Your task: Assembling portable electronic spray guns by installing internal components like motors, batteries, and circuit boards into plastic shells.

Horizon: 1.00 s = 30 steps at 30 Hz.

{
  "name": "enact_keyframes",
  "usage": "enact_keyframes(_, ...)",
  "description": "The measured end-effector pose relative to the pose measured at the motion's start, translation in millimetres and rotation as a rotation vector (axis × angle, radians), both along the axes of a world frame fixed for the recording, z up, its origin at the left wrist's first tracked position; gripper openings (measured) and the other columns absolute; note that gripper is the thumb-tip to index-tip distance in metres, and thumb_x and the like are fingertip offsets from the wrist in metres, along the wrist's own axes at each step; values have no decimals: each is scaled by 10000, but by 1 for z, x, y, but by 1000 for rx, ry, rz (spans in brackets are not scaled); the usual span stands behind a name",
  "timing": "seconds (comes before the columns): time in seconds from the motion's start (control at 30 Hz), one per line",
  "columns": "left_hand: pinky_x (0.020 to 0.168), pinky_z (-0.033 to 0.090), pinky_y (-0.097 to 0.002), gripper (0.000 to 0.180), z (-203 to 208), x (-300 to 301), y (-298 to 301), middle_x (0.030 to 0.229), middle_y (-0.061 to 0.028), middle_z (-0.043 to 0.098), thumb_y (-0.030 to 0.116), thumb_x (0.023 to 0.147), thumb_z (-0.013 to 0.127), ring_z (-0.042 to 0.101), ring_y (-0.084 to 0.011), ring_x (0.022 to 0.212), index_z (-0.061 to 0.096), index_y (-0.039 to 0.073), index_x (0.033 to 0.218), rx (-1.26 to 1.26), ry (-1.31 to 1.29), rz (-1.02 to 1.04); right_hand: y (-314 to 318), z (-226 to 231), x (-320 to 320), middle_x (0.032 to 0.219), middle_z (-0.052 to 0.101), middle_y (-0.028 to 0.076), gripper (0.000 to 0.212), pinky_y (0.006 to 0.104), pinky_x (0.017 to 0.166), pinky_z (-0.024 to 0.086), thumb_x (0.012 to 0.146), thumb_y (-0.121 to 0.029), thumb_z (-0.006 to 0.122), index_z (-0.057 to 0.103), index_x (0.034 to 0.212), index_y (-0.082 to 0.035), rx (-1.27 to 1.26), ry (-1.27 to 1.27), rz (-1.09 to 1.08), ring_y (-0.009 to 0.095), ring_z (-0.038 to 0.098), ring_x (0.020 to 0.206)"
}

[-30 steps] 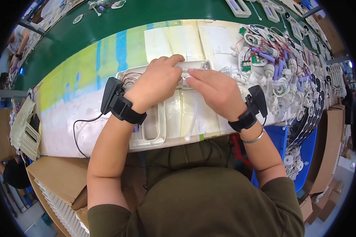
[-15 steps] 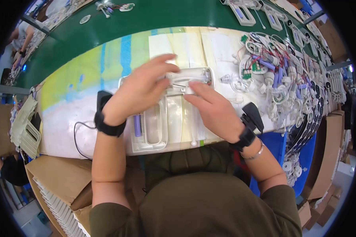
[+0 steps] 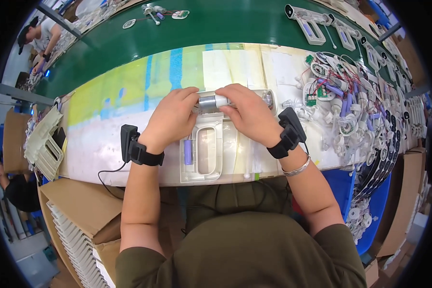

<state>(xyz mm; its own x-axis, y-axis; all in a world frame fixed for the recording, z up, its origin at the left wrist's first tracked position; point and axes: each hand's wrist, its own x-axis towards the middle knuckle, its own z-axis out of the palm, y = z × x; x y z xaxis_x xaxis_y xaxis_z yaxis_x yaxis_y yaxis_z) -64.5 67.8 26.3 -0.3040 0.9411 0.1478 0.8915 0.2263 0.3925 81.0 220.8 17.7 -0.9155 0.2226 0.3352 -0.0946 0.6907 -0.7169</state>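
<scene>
A silver cylindrical motor (image 3: 207, 102) with a white end piece (image 3: 222, 101) lies crosswise at the far part of a white plastic housing half (image 3: 201, 178). My left hand (image 3: 170, 117) is closed at the motor's left end, fingertips pressed to it. From the other side, my right hand (image 3: 252, 115) pinches the white end piece between thumb and fingers. The housing half has a long handle opening and lies on the worktable. A purple battery cell (image 3: 188, 152) sits in its left side. My fingers cover part of the housing's far section.
To the right is a heap of wired parts (image 3: 341, 96) with circuit boards and purple cells. A green belt (image 3: 225, 29) runs beyond the table, carrying several assemblies. A blue bin (image 3: 377, 206) stands at lower right, a cardboard box (image 3: 81, 201) at lower left. A person works far left.
My left hand, raised and apart from the right before, has come down to the motor. The right fingers now grip its white end piece. The whole view has shifted slightly.
</scene>
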Motion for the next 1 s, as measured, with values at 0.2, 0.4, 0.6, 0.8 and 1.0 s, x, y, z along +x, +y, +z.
enact_keyframes(0.2, 864, 443, -387, 256, 1, 2, 9, 1140, -142, 568, 56, 727, 622, 523, -336, 1020, 571, -11, 969, -60, 49, 11, -2, -5, -3, 1010, 581, 147, 281, 343, 774, 476, 811, -33, 599, 559, 1089, -19, -51, 88, -88, 308, 575, 905)
enact_keyframes(0.4, 880, 440, -361, 110, 11, -11, 8, 1204, -153, 551, 88, 723, 633, 523, -325, 1055, 621, -1, 786, 11, -278, -66, 3, -9, -3, 1006, 592, 141, 290, 353, 800, 469, 807, -85, 632, 575, 1085, -24, -118, 85, -148, 294, 576, 923)
enact_keyframes(0.6, 925, 420, -376, 180, 4, -19, 7, 1281, -189, 499, 123, 724, 656, 489, -342, 1137, 649, -9, 846, -66, -108, -212, 0, -13, -1, 986, 594, 129, 297, 355, 809, 464, 789, -99, 651, 588, 1071, -30, 98, 9, -101, 299, 556, 936)
enact_keyframes(0.8, 941, 409, -418, 367, 21, -5, 4, 1264, -166, 508, 165, 723, 684, 489, -335, 1142, 597, 12, 1046, 90, -122, 50, -2, -1, 10, 900, 593, 110, 199, 363, 783, 451, 759, -75, 657, 598, 944, -30, 141, 172, -168, 293, 554, 888)
enact_keyframes(1.0, 896, 437, -398, 512, 9, 20, 32, 1198, -132, 547, 199, 731, 698, 530, -306, 1078, 513, 43, 1182, 64, 190, -182, -2, -15, 28, 810, 572, 61, 135, 345, 760, 433, 701, -56, 675, 583, 799, -64, 351, 115, -79, 243, 543, 811)
